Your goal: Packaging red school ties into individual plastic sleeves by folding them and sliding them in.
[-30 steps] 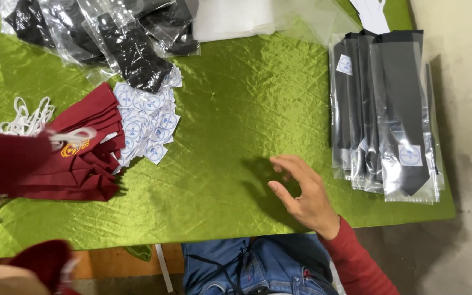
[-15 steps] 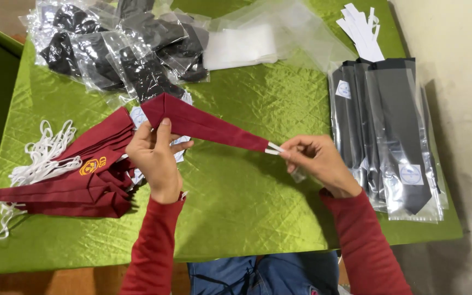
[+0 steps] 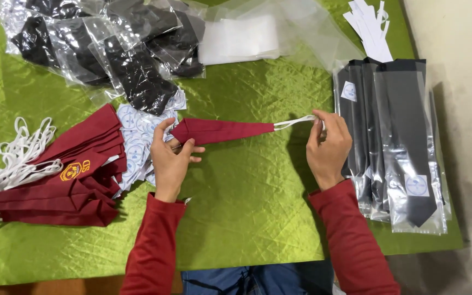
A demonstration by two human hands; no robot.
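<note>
Maroon tie [image 3: 222, 131] now stretched flat, left hand [image 3: 169, 158], right hand [image 3: 329, 145]

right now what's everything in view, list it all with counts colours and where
held tie: one, maroon with white loop, stretched between both hands
tie pile: several, maroon, left
loops: a bunch, white, far left
round stickers: many, white, under the left hand
bagged dark ties: a stack, clear bags, right
bagged black items: several, top left
empty bags: clear, top middle
paper strips: white, top right
tablecloth: one, green
left hand: pinches wide end
right hand: holds loop
</note>
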